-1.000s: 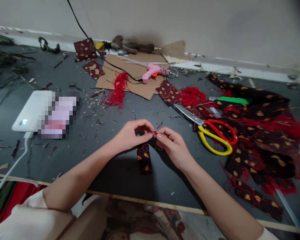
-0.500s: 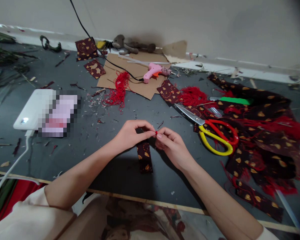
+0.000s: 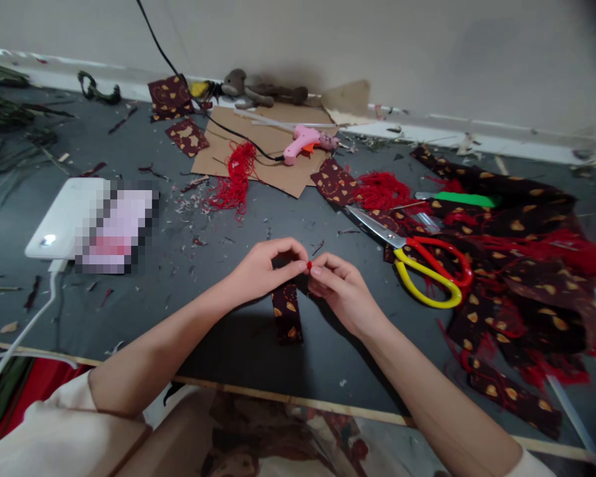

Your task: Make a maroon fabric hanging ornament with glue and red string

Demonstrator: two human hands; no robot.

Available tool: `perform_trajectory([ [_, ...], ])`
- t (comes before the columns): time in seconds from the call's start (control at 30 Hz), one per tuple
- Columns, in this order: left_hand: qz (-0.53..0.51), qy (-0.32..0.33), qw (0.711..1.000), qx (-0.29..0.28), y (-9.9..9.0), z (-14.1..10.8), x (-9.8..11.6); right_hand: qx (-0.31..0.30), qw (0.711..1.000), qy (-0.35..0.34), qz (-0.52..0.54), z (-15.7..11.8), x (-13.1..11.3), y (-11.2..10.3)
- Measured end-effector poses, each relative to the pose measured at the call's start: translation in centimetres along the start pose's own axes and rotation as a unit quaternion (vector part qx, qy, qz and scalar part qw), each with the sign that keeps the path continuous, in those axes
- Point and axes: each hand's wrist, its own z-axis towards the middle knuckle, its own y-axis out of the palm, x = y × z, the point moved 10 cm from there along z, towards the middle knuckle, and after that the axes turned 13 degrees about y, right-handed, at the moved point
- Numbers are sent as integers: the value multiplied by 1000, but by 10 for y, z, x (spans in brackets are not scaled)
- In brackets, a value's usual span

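Observation:
Over the middle of the table, my left hand (image 3: 271,268) and my right hand (image 3: 342,288) meet fingertip to fingertip. A tiny red piece (image 3: 308,265) shows between them, pinched by both; it looks like thread or a small knot, but is too small to tell. Below my left hand lies a dark patterned cloth strip (image 3: 287,315), its upper end hidden by the hand. Scissors (image 3: 427,271) with one red and one yellow handle rest to the right of my right hand, blades partly over cloth.
Patterned cloth and red thread (image 3: 526,265) pile up at the right. A pink glue gun (image 3: 302,142) lies on cardboard (image 3: 268,179) at the back, beside a red thread bundle (image 3: 239,175). A white power bank (image 3: 64,218) and a phone (image 3: 116,232) are at left.
The fingers of my left hand have shifted slightly and their arch over the red piece looks rounder. Both hands stay in nearly the same place.

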Motion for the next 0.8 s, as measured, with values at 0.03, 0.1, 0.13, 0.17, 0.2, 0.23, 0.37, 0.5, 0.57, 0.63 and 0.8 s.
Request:
perform_trajectory([
  [0.03,1,9,1000,0,0,0,2,8,1000,-4,-24,0,0,-1],
  [0.1,7,25,1000,-4,-1,0,5,25,996,-24,-84,-1,-4,-3],
  [0.13,13,35,999,-7,-2,0,7,33,992,-38,-116,-2,-7,-3],
  [0.17,22,46,999,-9,-2,1,9,41,987,-53,-145,-3,-10,-3],
  [0.2,31,55,998,-12,-3,2,11,47,982,-66,-170,-4,-14,-3],
  [0.23,36,63,997,-13,-3,2,12,51,978,-75,-190,-5,-16,-2],
  [0.37,45,65,997,-11,-5,3,13,57,970,-84,-221,-8,-20,0],
  [0.5,51,75,996,-18,-4,3,14,59,969,-81,-226,-8,-20,0],
  [0.57,54,87,994,-23,-3,3,15,55,970,-80,-225,-8,-19,1],
  [0.63,55,90,994,-26,-2,3,16,48,972,-80,-217,-8,-19,2],
  [0.8,40,46,998,-18,-2,3,9,56,974,-80,-206,-8,-21,-1],
])
